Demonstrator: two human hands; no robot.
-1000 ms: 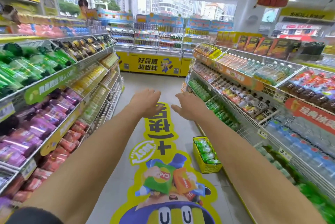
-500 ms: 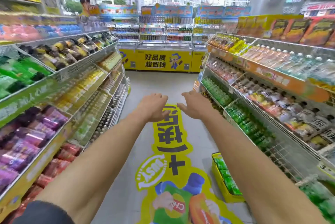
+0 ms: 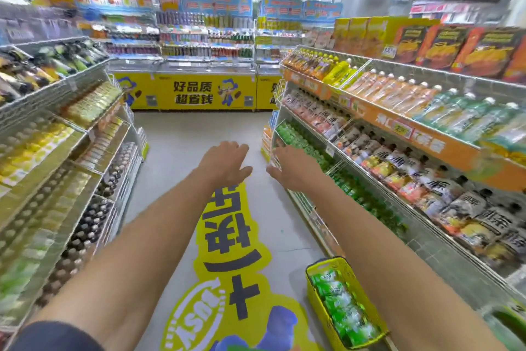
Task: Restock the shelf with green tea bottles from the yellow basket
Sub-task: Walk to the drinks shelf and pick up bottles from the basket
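Shelf w/ green rows runs up the right of frame. Yellow basket sits on the floor at lower right, long axis running up the aisle, green tea bottles lying packed inside, partly hidden under the right forearm. Both hands are stretched fwd at mid-frame, well beyond the basket. Right hand is on the basket's side, so likely the one to drop back; left hand beside it. Each grip spread flat, holding nothing.
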